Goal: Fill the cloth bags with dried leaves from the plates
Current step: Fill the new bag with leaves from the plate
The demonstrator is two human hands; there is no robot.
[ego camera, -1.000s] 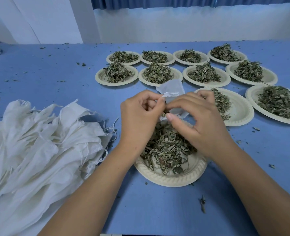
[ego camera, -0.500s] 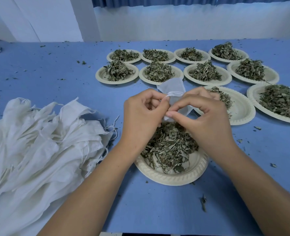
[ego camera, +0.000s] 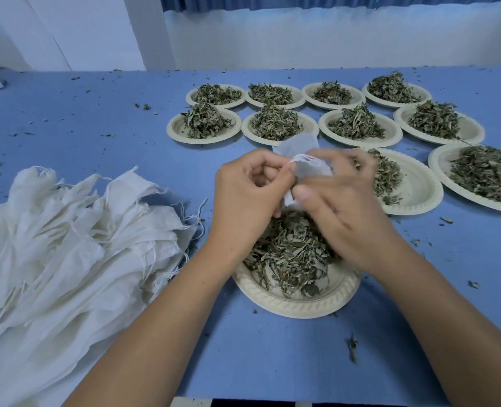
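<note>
The right hand (ego camera: 340, 212) was motion-blurred, its fingers (ego camera: 346, 160) indistinct. It and the left hand (ego camera: 243, 201) covered most of the cloth bag (ego camera: 299, 146) and the far part of the nearest plate (ego camera: 296, 306). The pile of cloth bags (ego camera: 67, 245) ran off the left and bottom edges, and the far-right plate (ego camera: 437, 160) off the right edge.

Blue table (ego camera: 82, 136) carries leaf-heaped plates (ego camera: 296, 306) and piled cloth bags (ego camera: 67, 245).

A blue-covered table (ego camera: 67, 118) stretched back to a plain white wall (ego camera: 331, 39), with a white column (ego camera: 149, 30) standing at the left. A blue curtain (ego camera: 272, 1) hung along the top edge, and the light was soft and even.
</note>
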